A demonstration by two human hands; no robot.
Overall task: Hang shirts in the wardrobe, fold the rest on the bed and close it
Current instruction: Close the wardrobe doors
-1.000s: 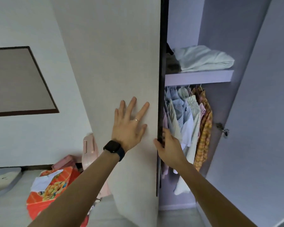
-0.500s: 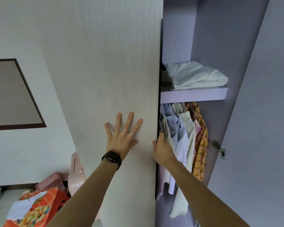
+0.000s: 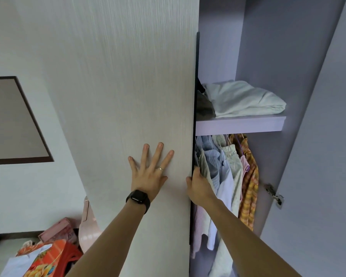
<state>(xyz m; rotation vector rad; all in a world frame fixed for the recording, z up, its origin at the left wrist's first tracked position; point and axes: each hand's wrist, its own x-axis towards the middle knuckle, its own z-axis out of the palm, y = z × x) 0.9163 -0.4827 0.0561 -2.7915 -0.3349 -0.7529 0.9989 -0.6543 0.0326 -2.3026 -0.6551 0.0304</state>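
My left grip (image 3: 151,172) lies flat and spread on the face of the wardrobe door (image 3: 128,76), holding nothing. Just to its right, my right grip (image 3: 198,184) curls round the door's upright edge, thumb on the front. The hanging shirts (image 3: 228,176) are immediately right of that grip, close behind its fingers. The door's long axis runs straight up. The opening lies rightward, so I judge those curled fingers must clear first.

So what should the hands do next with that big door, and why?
Probably push the door shut with the left hand, which lies flat on it, and let the right hand slip off the edge it grips, so fingers don't get pinched. The shirts already hang inside and the wardrobe is open.
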